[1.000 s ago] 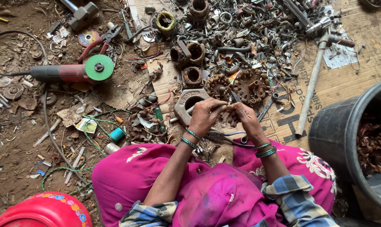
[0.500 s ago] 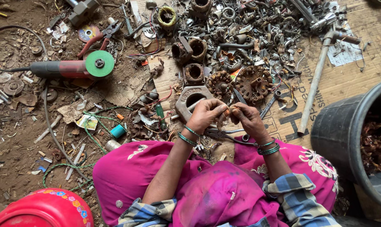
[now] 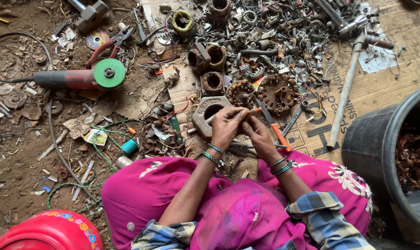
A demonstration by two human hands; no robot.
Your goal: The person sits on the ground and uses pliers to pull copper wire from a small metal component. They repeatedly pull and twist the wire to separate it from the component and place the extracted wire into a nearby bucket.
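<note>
My left hand [image 3: 227,126] and my right hand [image 3: 258,134] meet above my lap, fingers pinched together on a small copper-coloured piece [image 3: 252,111] between them. Both wrists carry green bangles. Just beyond the hands lie a grey metal housing with a round hole [image 3: 206,112], two rusty wound motor cores [image 3: 277,94], and an orange-handled tool [image 3: 278,133]. Dark pliers [image 3: 240,148] lie under my wrists. I sit in pink cloth with checked sleeves.
A red angle grinder with a green disc [image 3: 87,78] lies at the left with its cable. A large heap of scrap metal parts [image 3: 270,37] covers the cardboard ahead. A long metal pipe [image 3: 344,97] lies at right beside a black tub [image 3: 381,148] holding copper wire. A red bowl [image 3: 48,231] sits bottom left.
The hands stay together over the same spot, with the fingers shifting slightly on the small piece. The view has tilted a little; nothing around them has moved.
</note>
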